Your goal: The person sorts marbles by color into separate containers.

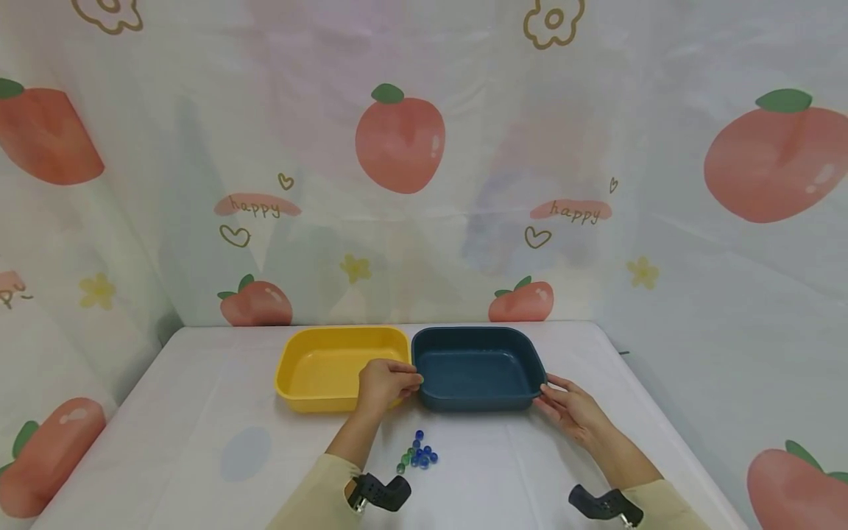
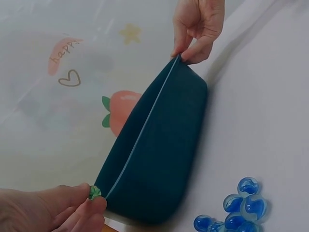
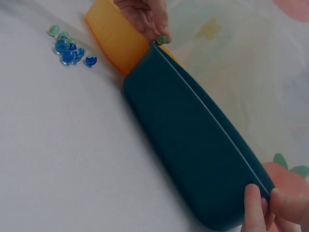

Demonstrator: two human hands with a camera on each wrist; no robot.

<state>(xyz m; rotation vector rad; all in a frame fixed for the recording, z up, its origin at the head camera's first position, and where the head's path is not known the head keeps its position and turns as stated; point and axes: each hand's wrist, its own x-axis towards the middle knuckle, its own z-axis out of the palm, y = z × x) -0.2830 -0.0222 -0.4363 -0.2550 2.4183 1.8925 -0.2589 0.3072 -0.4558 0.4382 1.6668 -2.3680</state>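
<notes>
My left hand [image 1: 386,383] pinches a green marble [image 2: 94,192] between thumb and fingers, right at the near left corner of the dark blue tray [image 1: 477,404]. On the opposite side, my right hand [image 1: 575,412] grips that tray's rim at the near right corner, thumb on the rim and fingers against the outer wall. Nothing shows inside the blue tray. The yellow tray [image 1: 318,404] stands close beside it on the left, partly hidden behind my left hand. Several blue marbles [image 1: 425,462] and a few green marbles [image 3: 54,30] lie clustered on the table in front.
A white cloth covers the table [image 1: 165,442]. Behind it and along the sides hangs a pale curtain [image 1: 424,250] printed with peaches, hearts and flowers. Black wrist cameras sit on both forearms, the left camera [image 1: 384,493] close to the marbles.
</notes>
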